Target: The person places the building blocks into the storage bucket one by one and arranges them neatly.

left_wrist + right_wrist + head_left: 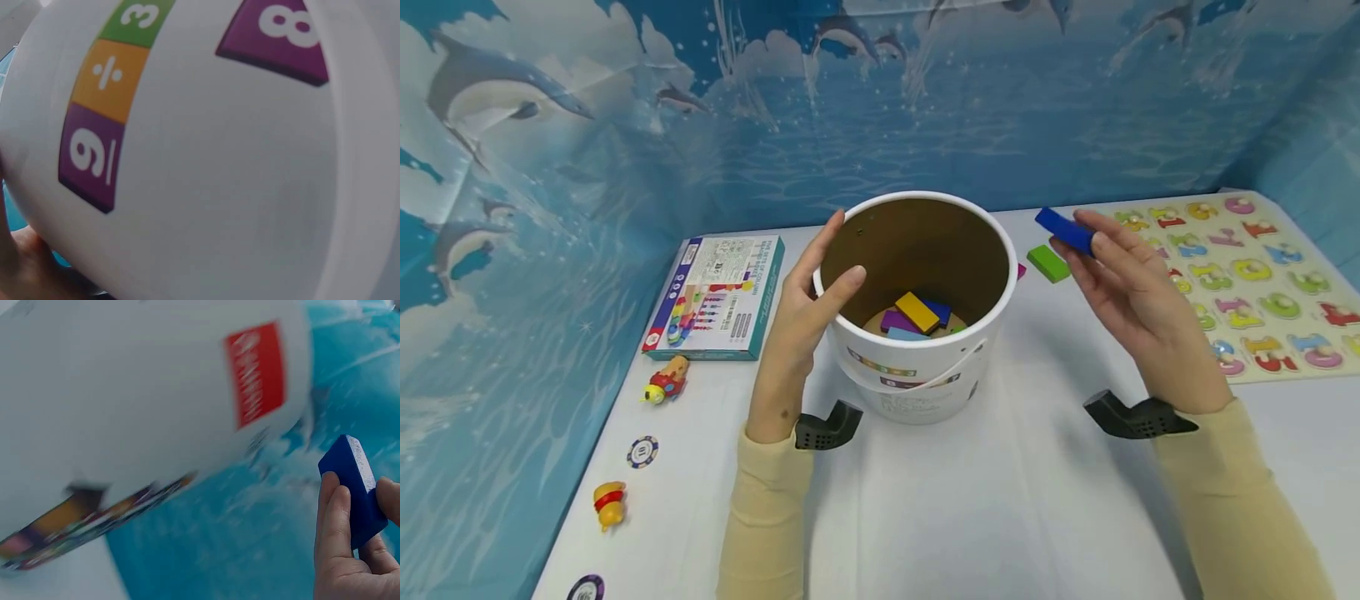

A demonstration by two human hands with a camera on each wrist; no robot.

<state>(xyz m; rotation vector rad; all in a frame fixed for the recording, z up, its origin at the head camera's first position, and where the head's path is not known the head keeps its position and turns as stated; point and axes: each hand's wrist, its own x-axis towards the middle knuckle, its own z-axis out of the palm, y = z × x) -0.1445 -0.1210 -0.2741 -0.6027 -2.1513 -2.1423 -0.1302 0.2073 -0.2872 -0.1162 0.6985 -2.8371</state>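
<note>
A white bucket (925,408) with printed number tiles stands upright in the head view. My left hand (808,312) holds its left rim, the thumb over the opening and the fingers along the outside. In my raised right hand (1138,296), right of the bucket, a blue block (1065,231) is pinched between thumb and fingers. The right wrist view shows this flat block (353,487) tilted. Inside the bucket lie a yellow block (917,312), a purple block (896,322), a dark blue block (938,312) and a light blue block (906,334).
A green block (1048,263) lies behind and right of the bucket, near a partly hidden pink piece (1021,271). A letter puzzle board (1315,250) is at the right. At the left are a flat box (715,292), small toy figures (666,381) and round chips (642,452).
</note>
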